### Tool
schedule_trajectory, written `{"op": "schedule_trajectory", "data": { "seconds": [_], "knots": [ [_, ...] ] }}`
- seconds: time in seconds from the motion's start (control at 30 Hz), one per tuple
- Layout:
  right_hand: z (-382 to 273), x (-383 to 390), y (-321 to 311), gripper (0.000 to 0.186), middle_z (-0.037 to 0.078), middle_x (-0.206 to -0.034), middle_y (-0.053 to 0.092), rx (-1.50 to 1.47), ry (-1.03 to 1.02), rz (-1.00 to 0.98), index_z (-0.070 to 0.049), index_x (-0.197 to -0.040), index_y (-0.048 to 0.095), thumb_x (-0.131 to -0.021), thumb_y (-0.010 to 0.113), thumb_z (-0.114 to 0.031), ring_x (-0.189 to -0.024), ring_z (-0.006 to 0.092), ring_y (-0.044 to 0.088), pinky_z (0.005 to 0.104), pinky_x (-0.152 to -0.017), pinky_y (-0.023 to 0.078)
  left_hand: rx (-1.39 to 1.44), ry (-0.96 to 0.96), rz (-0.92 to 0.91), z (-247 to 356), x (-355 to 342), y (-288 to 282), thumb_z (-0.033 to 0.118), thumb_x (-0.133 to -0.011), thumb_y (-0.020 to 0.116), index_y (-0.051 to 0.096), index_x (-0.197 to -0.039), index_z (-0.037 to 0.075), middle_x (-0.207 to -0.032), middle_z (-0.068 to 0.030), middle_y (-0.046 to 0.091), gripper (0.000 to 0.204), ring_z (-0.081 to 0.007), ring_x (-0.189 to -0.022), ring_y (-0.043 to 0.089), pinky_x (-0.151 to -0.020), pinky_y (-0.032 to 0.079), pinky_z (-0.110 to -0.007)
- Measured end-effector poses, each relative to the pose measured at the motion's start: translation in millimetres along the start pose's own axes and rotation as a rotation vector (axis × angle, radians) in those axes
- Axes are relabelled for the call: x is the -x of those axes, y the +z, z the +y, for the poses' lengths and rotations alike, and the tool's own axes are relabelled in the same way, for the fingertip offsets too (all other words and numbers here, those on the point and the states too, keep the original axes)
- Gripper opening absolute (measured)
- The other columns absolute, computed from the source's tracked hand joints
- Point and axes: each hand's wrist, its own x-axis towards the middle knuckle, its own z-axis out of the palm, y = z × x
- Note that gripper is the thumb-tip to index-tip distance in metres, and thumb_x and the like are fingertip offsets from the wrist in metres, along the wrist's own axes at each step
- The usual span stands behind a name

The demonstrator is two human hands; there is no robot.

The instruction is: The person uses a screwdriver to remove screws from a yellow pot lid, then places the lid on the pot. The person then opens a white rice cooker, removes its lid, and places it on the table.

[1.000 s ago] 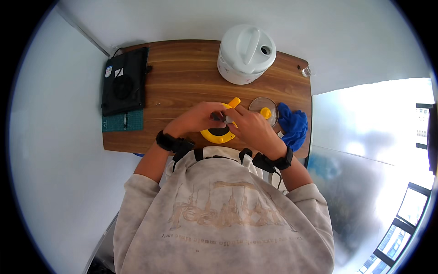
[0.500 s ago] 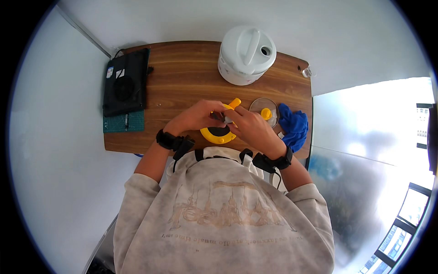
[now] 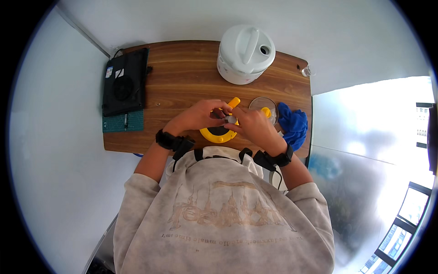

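Note:
My left hand (image 3: 204, 115) and my right hand (image 3: 256, 127) meet over a yellow pan (image 3: 218, 137) with a dark inside, close to the table's near edge. Between their fingertips is a small silvery-grey round piece (image 3: 232, 119); its kind is too small to tell. My right fingers are closed around its right side, while my left fingers pinch from the left, with something dark near their tips. The pan's yellow handle (image 3: 234, 102) points away to the upper right, and my hands cover much of its rim.
A clear lid (image 3: 257, 103) with a yellow knob lies right of the pan, beside a blue cloth (image 3: 293, 125). Behind stands a white lidded container (image 3: 242, 61). On the left, a black appliance (image 3: 124, 84) partly covers a green mat (image 3: 136, 121). A small glass (image 3: 307, 71) stands far right.
My fingers have shifted slightly around the silvery-grey piece, which shows more of its round face. My right hand has turned a little. The things on the table have stayed put.

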Motion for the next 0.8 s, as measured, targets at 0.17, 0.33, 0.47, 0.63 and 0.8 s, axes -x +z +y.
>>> {"op": "schedule_trajectory", "data": {
  "seconds": [0.17, 0.33, 0.47, 0.63, 0.8],
  "knots": [
    [-2, -8, 0, 0.043, 0.01, -0.063, 0.064, 0.17, 0.046, 0.019, -0.006, -0.085, 0.069, -0.087, 0.07, -0.049, -0.058, 0.0288, 0.065, 0.0384, -0.052, 0.049, 0.003, 0.005, 0.0, 2, 0, -1, 0.005, -0.082, 0.079, 0.062, -0.119, 0.006, -0.11, -0.0071, 0.067, 0.04, -0.0188, -0.1, 0.066, -0.088, 0.055, -0.032],
    [-5, -13, 6, 0.059, 0.008, -0.05, 0.058, 0.265, 0.095, 0.025, -0.009, -0.062, 0.067, -0.087, 0.063, -0.062, -0.047, 0.0259, 0.061, 0.0371, -0.046, 0.046, 0.019, -0.018, -0.023, 4, 2, -2, 0.008, -0.081, 0.081, 0.061, -0.113, 0.006, -0.105, -0.0059, 0.065, 0.037, -0.018, -0.098, 0.064, -0.086, 0.054, -0.032],
    [-4, -16, 14, 0.062, 0.007, -0.048, 0.056, 0.257, 0.096, 0.064, -0.009, -0.059, 0.067, -0.088, 0.061, -0.064, -0.045, 0.0256, 0.059, 0.0369, -0.045, 0.046, -0.024, 0.032, -0.007, 5, 0, 2, 0.012, -0.082, 0.082, 0.061, -0.108, 0.005, -0.098, -0.006, 0.067, 0.034, -0.0168, -0.091, 0.064, -0.081, 0.053, -0.031],
    [-6, -16, 11, 0.056, 0.007, -0.053, 0.058, 0.274, 0.115, 0.025, -0.009, -0.07, 0.069, -0.089, 0.061, -0.061, -0.048, 0.0267, 0.06, 0.0374, -0.046, 0.046, -0.002, 0.079, -0.015, -2, -3, 2, 0.013, -0.083, 0.081, 0.063, -0.112, 0.004, -0.098, -0.0086, 0.069, 0.035, -0.0171, -0.087, 0.065, -0.079, 0.052, -0.031],
    [-19, -13, -14, 0.044, 0.011, -0.076, 0.066, 0.097, 0.103, 0.024, -0.006, -0.105, 0.066, -0.091, 0.067, -0.047, -0.065, 0.031, 0.067, 0.0409, -0.054, 0.051, 0.021, 0.077, -0.023, -8, -2, 3, 0.006, -0.087, 0.075, 0.063, -0.123, 0.004, -0.105, -0.0111, 0.071, 0.037, -0.0191, -0.094, 0.067, -0.086, 0.053, -0.032]
  ]
}}
